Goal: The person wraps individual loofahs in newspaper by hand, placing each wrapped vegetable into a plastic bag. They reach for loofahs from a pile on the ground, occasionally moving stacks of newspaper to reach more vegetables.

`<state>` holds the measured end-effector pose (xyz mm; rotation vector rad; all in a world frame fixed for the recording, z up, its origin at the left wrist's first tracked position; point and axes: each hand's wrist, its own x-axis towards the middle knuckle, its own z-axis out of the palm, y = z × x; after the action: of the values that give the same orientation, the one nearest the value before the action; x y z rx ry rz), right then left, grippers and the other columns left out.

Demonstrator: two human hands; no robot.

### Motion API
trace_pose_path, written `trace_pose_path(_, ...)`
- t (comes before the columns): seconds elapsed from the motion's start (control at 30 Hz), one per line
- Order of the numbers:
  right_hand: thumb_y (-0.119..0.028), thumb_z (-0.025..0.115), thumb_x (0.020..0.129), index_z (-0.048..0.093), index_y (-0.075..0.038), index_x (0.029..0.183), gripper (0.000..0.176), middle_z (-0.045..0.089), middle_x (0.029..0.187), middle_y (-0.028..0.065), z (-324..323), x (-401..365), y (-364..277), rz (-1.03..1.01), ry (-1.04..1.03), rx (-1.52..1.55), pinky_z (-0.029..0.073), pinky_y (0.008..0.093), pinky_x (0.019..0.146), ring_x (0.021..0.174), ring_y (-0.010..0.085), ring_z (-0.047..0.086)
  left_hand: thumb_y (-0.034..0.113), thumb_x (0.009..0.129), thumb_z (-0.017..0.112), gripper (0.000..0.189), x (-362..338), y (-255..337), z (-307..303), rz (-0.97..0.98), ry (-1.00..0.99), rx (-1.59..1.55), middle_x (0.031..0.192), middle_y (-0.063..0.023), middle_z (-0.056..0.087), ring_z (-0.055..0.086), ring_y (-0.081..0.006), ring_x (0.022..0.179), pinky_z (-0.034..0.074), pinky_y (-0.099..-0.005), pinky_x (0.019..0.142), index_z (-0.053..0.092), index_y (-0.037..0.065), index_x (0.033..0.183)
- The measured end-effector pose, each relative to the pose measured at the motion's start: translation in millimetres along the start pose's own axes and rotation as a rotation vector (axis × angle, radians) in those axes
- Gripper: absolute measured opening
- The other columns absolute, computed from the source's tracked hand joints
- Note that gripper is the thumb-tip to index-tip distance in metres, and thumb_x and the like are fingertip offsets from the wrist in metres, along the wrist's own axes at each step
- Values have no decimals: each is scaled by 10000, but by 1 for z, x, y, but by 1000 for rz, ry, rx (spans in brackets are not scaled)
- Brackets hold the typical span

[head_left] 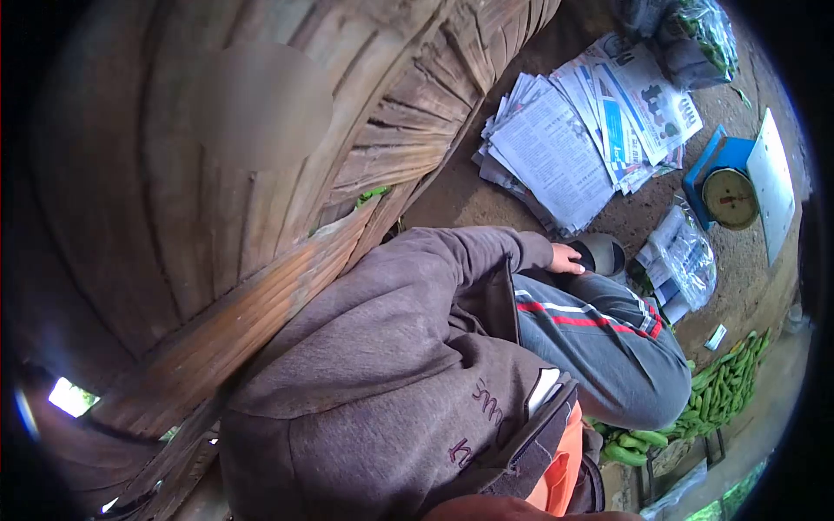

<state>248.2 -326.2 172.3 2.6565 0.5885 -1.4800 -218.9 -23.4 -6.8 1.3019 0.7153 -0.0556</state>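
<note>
So, L hand [567,258] loose, unclenched nr shoe [613,259]; hoodie [373,373] txt "sm…"/"K…" part-lost in folds; newspapers' [556,165] sm. print illegible.

Taking the visible hand [566,259] as the clock's centre, the newspaper stack [560,161] lies on the ground [647,207] at 12 o'clock, bags [699,48] at 1, the scale [731,193] at 2, a plastic bundle [691,260] at 3, vegetables [731,382] at 4, seemingly partly behind the legs [599,334]; the wall [252,200] stands at 10.
</note>
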Motion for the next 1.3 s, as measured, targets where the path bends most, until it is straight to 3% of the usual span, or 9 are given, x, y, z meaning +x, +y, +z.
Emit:
trace_pose_path(0.27,-181,648,884,556,-14,1252,414,610,1219,162,24,-65,22,-454,205,-155,448,348,955,1125,286,587,457,898,584,639,-21,60,-37,-118,-211,84,1266,-170,581,542,-242,1181,416,-357,1017,490,-1,1334)
trace_pose_path(0.33,-173,648,882,554,-4,1265,429,604,1236,173,33,-125,-4,-631,502,-162,444,350,993,1152,292,578,393,936,559,561,5,33,-39,-133,-163,-21,1262,-132,576,557,-232,1137,433,-366,994,490,4,1334)
trace_pose_path(0.47,-96,664,821,626,-67,1173,355,647,1162,122,67,-300,-82,-424,1453,-101,488,350,916,1075,259,620,363,962,550,457,21,86,-73,192,-146,140,1162,-95,615,579,-173,1052,469,-320,894,558,22,1266)
trace_pose_path(0.57,-37,582,891,616,-37,1113,225,643,1028,98,158,-362,-91,-68,1793,772,486,311,855,951,159,610,356,960,552,452,59,127,-79,280,-139,339,1162,-95,615,579,-173,1051,470,-320,892,558,23,1265)
trace_pose_path(0.6,-8,539,907,581,-16,1088,187,623,1018,100,187,-372,-106,-280,1901,757,486,313,835,917,167,602,353,959,552,450,73,146,-70,304,-141,398,1162,-95,615,580,-173,1051,470,-321,891,558,23,1265)
trace_pose_path(0.7,-113,655,864,607,-42,1047,202,616,974,95,270,-350,-175,-554,1743,982,472,321,751,841,188,590,346,957,554,444,101,201,-18,396,-174,571,1163,-95,615,580,-173,1049,471,-321,888,559,25,1264)
trace_pose_path(0.83,-213,711,830,627,-45,1087,318,662,957,76,328,-318,-157,-589,553,1178,495,349,742,850,199,625,337,955,557,438,114,253,93,512,-309,756,1163,-94,615,581,-173,1048,473,-322,885,560,26,1263)
trace_pose_path(0.93,-265,702,839,587,-46,1210,446,674,981,104,337,-328,-137,-502,1034,1518,504,339,780,873,181,638,330,953,559,432,106,273,167,564,-401,881,1164,-94,615,582,-173,1047,474,-323,883,561,27,1262)
trace_pose_path(1.3,-328,699,838,578,-18,1211,499,679,1024,128,367,-331,-90,-665,1172,1674,510,347,811,942,212,650,304,946,567,415,30,210,360,622,-890,1195,1165,-93,615,585,-172,1043,478,-325,875,563,32,1259)
